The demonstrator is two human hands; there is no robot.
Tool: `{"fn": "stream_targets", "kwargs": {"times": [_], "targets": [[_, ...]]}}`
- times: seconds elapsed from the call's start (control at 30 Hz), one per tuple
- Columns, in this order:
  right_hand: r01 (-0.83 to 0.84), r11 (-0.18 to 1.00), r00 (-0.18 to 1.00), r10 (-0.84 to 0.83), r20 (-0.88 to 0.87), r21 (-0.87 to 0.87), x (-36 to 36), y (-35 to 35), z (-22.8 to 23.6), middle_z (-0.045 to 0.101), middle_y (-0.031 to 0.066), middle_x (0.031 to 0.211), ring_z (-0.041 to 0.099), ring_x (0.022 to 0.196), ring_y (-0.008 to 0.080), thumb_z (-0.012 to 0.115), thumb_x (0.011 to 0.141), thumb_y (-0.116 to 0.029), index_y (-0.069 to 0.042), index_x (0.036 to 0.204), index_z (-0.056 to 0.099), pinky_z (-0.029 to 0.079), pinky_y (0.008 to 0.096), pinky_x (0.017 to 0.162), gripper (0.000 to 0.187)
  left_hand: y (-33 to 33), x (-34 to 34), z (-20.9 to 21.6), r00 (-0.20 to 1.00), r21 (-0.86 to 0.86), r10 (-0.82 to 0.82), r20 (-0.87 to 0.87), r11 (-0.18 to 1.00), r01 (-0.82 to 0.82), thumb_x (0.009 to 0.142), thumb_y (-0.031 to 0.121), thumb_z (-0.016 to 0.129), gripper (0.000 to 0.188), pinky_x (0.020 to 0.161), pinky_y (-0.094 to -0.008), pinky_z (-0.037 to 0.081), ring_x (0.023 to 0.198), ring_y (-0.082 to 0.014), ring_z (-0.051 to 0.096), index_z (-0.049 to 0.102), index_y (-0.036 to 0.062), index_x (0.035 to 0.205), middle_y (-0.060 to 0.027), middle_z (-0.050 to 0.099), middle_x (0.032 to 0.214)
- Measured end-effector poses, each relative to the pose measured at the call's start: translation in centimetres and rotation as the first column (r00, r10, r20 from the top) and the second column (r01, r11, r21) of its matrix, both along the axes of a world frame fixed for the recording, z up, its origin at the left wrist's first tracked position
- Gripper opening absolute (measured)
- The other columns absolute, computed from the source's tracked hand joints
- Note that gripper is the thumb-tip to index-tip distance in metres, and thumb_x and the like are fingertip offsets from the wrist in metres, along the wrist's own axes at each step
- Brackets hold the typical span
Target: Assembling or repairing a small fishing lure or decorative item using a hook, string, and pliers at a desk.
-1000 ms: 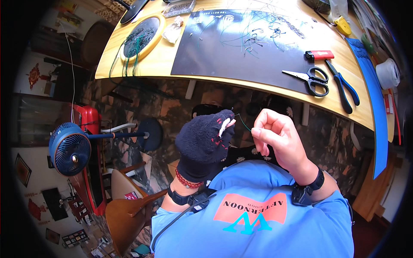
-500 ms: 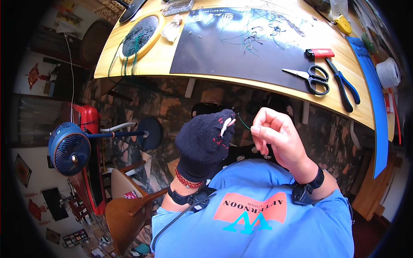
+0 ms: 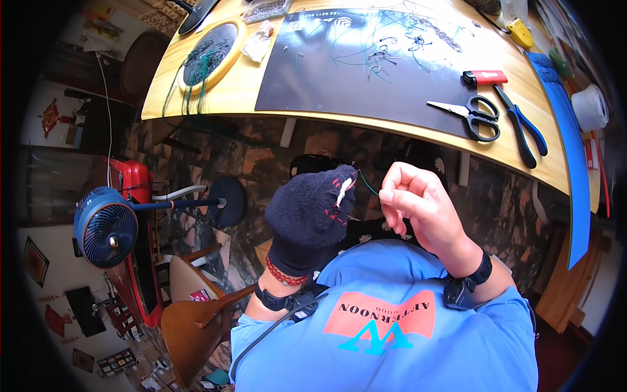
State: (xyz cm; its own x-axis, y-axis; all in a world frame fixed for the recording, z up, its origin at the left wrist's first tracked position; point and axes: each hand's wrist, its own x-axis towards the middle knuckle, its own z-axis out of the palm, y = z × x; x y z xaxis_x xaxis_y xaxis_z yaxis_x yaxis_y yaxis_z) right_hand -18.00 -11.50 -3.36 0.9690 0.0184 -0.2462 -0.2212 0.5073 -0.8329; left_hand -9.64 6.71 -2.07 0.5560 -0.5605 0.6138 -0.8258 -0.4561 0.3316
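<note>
My left hand (image 3: pixel 307 212) wears a dark knitted glove with red stitching and a white strip along its finger side. Its fingers are closed in a pinch, and a tiny dark tip, which looks like a fish hook (image 3: pixel 354 164), sticks out beyond them. From there a thin green fishing line (image 3: pixel 368 185) runs in a slack curve to my right hand (image 3: pixel 418 202). That hand is bare, its thumb and forefinger pinched on the line, the other fingers curled. Both hands are above my lap, short of the table's front edge. The glove hides most of the hook.
On the wooden table (image 3: pixel 245 88) lies a dark mat (image 3: pixel 326 85) with loose fish hooks (image 3: pixel 385 52) and green line. Scissors (image 3: pixel 477 117), a red lighter (image 3: pixel 484 78) and blue-handled pliers (image 3: pixel 520 124) lie to the right. A round yellow-rimmed tray (image 3: pixel 238 49) is at the left, a fan (image 3: pixel 108 225) beyond it.
Almost nothing differs. Both hands keep their pinch on the hook and line; the view has shifted very slightly.
</note>
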Motion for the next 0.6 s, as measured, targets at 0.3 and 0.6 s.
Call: {"fn": "stream_targets", "kwargs": {"times": [0.3, 0.6], "targets": [[0.008, 1.000, 1.000, -0.008, -0.008, 0.023, 0.12, 0.00, -0.27, 0.061, 0.0014, 0.065, 0.054, 0.053, 0.0050, 0.064, 0.093, -0.019, -0.008, 0.085, 0.056, 0.041, 0.0188, 0.048, 0.016, 0.21, -0.20, -0.11, 1.000, 0.031, -0.001, 0.003, 1.000, 0.001, 0.078, 0.006, 0.080, 0.018, 0.072, -0.0336, 0.056, 0.081, -0.0259, 0.071, 0.073, 0.0100, 0.095, -0.0069, 0.073, 0.092], [0.069, 0.997, 0.997, -0.069, 0.021, -0.032, 0.01, 0.32, -0.09, 0.062, 0.0017, 0.067, 0.055, 0.054, 0.0047, 0.062, 0.096, -0.016, -0.007, 0.086, 0.054, 0.043, 0.0186, 0.049, 0.015, -0.01, -0.45, 0.04, 0.999, 0.041, 0.020, -0.028, 0.999, -0.019, 0.078, 0.006, 0.080, 0.018, 0.072, -0.0338, 0.056, 0.082, -0.0258, 0.071, 0.073, 0.0096, 0.095, -0.0073, 0.073, 0.091]]}}
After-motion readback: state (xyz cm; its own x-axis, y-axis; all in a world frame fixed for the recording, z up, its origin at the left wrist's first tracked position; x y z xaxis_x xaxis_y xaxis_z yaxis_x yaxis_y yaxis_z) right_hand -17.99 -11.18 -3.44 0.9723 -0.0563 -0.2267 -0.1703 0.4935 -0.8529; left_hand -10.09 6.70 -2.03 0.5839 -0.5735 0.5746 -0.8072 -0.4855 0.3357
